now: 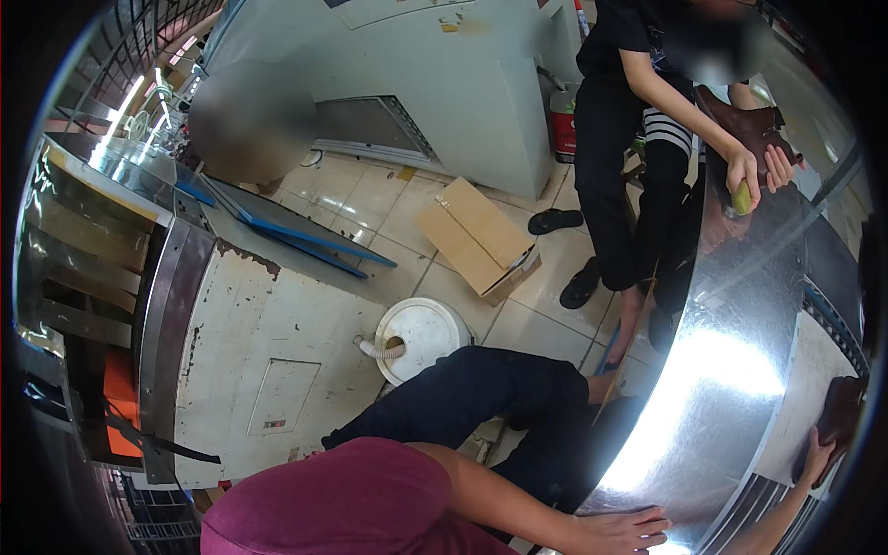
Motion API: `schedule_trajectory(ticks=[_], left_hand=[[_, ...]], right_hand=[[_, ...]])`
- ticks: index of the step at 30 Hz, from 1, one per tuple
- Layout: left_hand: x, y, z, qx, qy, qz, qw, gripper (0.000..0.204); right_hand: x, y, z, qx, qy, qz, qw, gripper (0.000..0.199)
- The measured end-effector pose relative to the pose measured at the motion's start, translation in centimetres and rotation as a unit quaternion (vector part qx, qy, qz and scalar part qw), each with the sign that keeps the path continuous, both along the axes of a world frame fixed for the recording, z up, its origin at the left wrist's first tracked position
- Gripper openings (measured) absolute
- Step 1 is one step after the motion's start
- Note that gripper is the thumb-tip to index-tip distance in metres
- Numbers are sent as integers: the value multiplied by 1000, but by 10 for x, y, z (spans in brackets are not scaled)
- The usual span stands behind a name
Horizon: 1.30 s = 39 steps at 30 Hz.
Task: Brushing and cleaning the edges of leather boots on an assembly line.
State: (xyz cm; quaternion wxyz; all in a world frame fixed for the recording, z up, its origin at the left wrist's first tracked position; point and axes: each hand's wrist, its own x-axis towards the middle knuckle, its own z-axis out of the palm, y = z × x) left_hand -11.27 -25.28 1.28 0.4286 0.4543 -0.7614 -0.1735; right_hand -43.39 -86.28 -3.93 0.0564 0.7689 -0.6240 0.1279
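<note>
Left hand (pixel 622 532) laid flat on the shiny metal sheet (pixel 731 370), at its lower edge, palm down, fingers (pixel 652 524) stretched out and slightly spread toward the sheet's middle. Nothing held, only bare metal under the palm, just below the bright glare.

Right hand (pixel 818 460) up against the lower end of a dark brown pad (pixel 840 412), at the sheet's far right edge, well apart from the left hand. Fingertips touching the pad's underside. Too small and too close to the picture's rim to tell whether closed around the pad or merely pressed to it.

At the sheet's top end, a co-worker's hand (pixel 743 176) wrapped around a small yellow-green object (pixel 743 199), resting on the metal. Just beside it a second co-worker's hand (pixel 779 166) against another brown pad (pixel 754 125).

Left of the sheet, on the tiled floor: a white bucket (pixel 427 335) with a ribbed hose at its rim, and beyond it a flat cardboard box (pixel 478 238). Farther left of the sheet, a worn white cabinet (pixel 268 361) with chipped paint.
</note>
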Motion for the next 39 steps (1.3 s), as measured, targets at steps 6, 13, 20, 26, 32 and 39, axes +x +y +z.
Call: schedule_trajectory(ticks=[6, 13, 20, 26, 32, 39], left_hand=[[-2, 0, -10, 46, -5, -18, 999, 43], [-9, -5, 3, 59, 19, 14, 998, 60], [11, -6, 11, 50, 127, 141, 981, 98], [14, -8, 13, 40, 201, 129, 970, 121], [16, -2, 15, 48, 194, 93, 975, 115], [13, -11, 3, 38, 235, 70, 969, 118]], right_hand=[[33, 66, 13, 133, -177, 30, 975, 91], [65, 286, 58, 20, -230, 89, 969, 44], [162, 547, 115, 79, -271, 20, 959, 87], [199, 658, 98, -52, -157, 11, 986, 86], [102, 700, 95, -2, -179, 55, 982, 62], [23, 787, 69, 33, -70, -87, 993, 64]])
